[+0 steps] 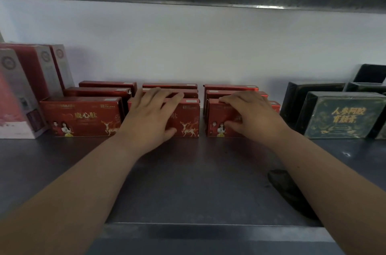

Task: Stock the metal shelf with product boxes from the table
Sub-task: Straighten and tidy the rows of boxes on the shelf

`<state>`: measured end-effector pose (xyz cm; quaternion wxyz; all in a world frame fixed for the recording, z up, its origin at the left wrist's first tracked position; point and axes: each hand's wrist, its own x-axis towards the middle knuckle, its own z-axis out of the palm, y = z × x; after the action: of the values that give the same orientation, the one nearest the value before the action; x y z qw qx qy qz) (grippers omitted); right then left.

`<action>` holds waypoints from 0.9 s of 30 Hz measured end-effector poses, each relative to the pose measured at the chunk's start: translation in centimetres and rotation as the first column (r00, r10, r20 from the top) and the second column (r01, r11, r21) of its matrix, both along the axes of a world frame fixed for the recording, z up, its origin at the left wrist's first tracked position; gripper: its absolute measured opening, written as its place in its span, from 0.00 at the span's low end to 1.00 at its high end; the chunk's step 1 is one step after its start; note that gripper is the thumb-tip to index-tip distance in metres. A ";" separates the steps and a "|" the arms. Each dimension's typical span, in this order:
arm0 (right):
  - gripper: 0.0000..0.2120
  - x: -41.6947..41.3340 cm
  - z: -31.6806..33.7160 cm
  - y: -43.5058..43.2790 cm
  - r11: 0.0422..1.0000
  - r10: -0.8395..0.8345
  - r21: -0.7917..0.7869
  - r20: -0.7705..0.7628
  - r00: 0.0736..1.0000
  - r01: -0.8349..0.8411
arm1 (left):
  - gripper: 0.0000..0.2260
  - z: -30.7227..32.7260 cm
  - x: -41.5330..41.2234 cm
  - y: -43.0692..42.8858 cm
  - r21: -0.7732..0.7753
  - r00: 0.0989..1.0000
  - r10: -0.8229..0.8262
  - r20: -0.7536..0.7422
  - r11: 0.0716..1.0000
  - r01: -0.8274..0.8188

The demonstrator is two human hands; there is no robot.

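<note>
Red deer-print boxes (81,117) stand upright in three rows on the metal shelf (188,181). The left hand (152,115) clasps the middle front box (188,118), and the right hand (250,115) the right front box (217,117), both grips closed around them. Judged step: squaring rows; next, release and fetch more.

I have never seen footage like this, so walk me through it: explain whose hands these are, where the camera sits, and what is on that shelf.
There is one picture, taken from a camera worn on a person's head, looking forward and down. No machine here: the two bare arms belong to that person. The left hand rests on the middle red box; the right hand rests on the right red box, fingers over the top edge, thumb on the front. Both boxes stand on the metal shelf. More red boxes stand in rows behind and left. Tall pale boxes stand far left, dark green boxes far right.
</note>
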<state>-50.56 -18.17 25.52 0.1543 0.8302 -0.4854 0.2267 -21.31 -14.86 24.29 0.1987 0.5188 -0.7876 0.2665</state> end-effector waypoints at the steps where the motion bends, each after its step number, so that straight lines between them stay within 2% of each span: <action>1: 0.33 0.0 0.0 0.0 1.000 0.004 0.000 0.004 1.000 -0.004 | 0.41 -0.2 -0.1 -0.1 0.006 1.000 0.010 0.014 1.000 -0.010; 14: 0.32 -0.3 0.0 0.1 1.000 0.026 -0.013 -0.004 1.000 -0.026 | 0.39 -0.9 -0.4 -0.8 -0.047 0.998 0.029 0.060 0.999 -0.026; 27: 0.32 -0.6 -0.2 -0.1 0.998 0.035 -0.044 -0.044 0.998 -0.037 | 0.39 -0.7 -0.6 -0.4 -0.030 1.000 0.015 0.016 0.999 -0.014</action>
<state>-51.14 -18.25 25.30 0.1795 0.8398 -0.4617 0.2222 -21.87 -15.26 23.58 0.1983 0.5193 -0.7813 0.2839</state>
